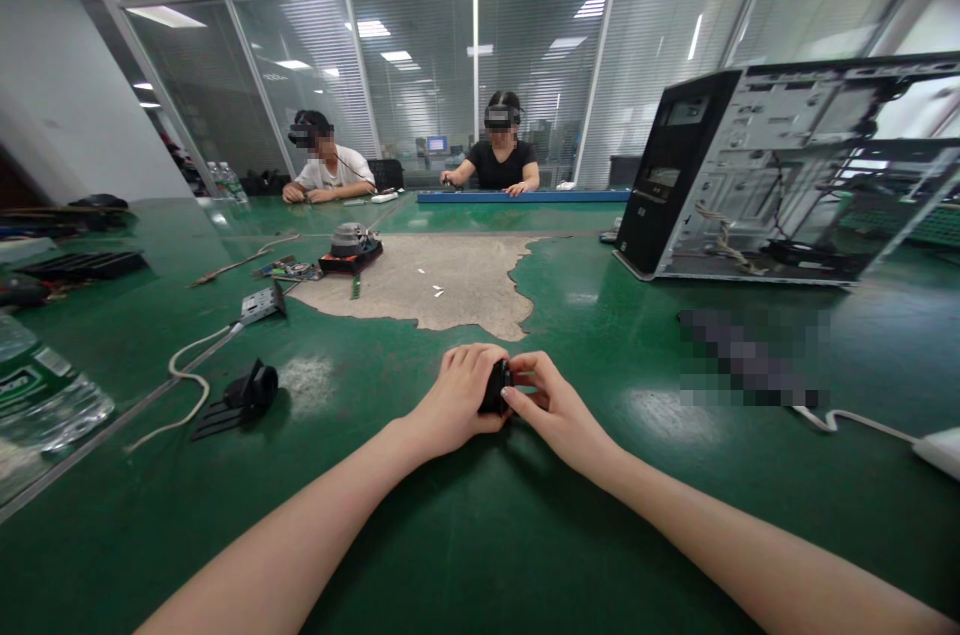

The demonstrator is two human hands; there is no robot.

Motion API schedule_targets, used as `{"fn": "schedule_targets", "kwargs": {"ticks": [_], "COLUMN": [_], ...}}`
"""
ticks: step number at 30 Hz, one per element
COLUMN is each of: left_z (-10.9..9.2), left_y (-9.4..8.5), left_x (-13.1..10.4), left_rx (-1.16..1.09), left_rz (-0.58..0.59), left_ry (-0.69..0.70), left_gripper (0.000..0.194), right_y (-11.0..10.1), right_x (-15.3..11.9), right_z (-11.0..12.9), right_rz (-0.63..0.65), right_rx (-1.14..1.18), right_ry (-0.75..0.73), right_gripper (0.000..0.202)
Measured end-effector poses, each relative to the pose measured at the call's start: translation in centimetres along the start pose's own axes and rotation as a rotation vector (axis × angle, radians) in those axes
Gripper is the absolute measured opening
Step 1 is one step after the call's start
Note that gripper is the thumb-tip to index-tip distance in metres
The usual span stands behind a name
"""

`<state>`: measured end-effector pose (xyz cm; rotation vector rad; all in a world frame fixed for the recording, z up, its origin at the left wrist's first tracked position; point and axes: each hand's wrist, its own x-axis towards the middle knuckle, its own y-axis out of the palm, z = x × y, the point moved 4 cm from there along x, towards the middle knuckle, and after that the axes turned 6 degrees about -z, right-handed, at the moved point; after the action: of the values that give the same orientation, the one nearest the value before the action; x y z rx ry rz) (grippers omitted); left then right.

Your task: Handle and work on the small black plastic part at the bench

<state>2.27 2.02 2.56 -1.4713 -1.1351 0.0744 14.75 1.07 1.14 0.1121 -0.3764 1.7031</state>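
Observation:
Near the middle of the green table, a small black block-shaped part point(494, 389) is between my two hands. My left hand point(466, 385) wraps round it from the left, fingers over the top and thumb below. From the right, my right hand point(546, 402) pinches at its edge with thumb and fingertips. Much of the part is covered by my fingers, and I cannot tell its exact kind. Beyond my hands lies a bare, torn-edged patch point(472, 285) of the tabletop with small white scraps on it.
An opened black computer case point(679, 180) stands at the right. To the left are a black fan-like part point(255, 385), a metal box with a cable point(262, 303), a heatsink fan point(351, 245) and a water bottle point(49, 390). Two people point(502, 160) sit across the table.

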Motion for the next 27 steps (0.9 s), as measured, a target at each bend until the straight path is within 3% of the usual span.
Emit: {"fn": "schedule_targets", "kwargs": {"ticks": [5,14,23,27], "left_z": [-0.12,-0.05,0.03,0.0], "left_y": [-0.11,-0.08,0.01,-0.06], "left_x": [0.03,0.04,0.07,0.01], "left_rx": [-0.005,-0.015,-0.015,-0.023], "left_rz": [0.008,-0.005,0.004,0.008], "left_ry": [0.0,-0.001,-0.006,-0.001], "left_gripper": [0.057,0.057,0.058,0.06], "right_y": [-0.04,-0.09,-0.08,-0.04], "right_x": [0.06,-0.18,0.01,-0.13], "right_z": [0.12,0.73,0.46,0.8], "right_rz": [0.01,-0.014,-0.004,0.02], "right_rx": [-0.026,-0.047,-0.036,-0.054], "right_ry": [0.033,-0.085,0.035,-0.046], "right_gripper": [0.024,0.01,0.024,0.019]}}
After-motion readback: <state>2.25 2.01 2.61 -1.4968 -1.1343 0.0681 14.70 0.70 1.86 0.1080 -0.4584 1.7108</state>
